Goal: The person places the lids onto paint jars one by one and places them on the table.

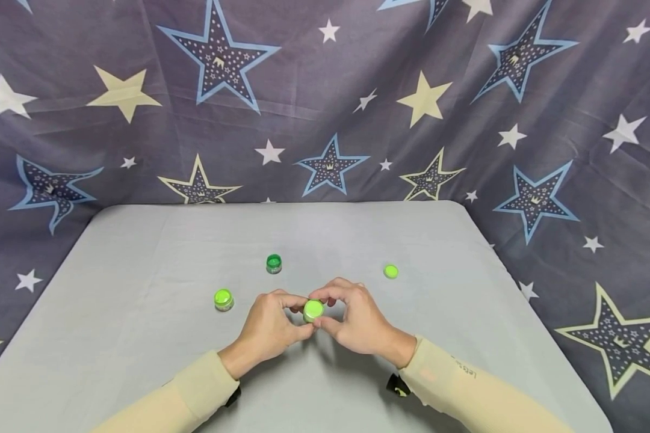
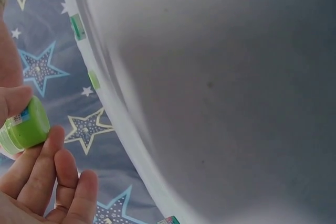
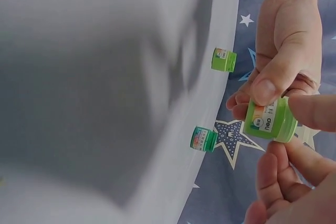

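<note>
Over the middle of the table, both hands hold a small light-green jar (image 1: 313,310) between them. My left hand (image 1: 268,325) grips its labelled body; in the right wrist view that thumb presses beside the label of the jar (image 3: 265,120). From the other side, my right hand (image 1: 357,319) pinches the wider upper end with thumb and fingers. The left wrist view shows the jar (image 2: 32,123) tilted, at the left edge, with left-hand fingers (image 2: 44,174) below it.
A second light-green jar (image 1: 224,300) stands left of the hands. Farther back is a dark-green jar (image 1: 273,263). A flat light-green round piece (image 1: 391,271) lies to the right on the grey-covered table (image 1: 141,337). Star-printed cloth (image 1: 325,108) hangs behind the table.
</note>
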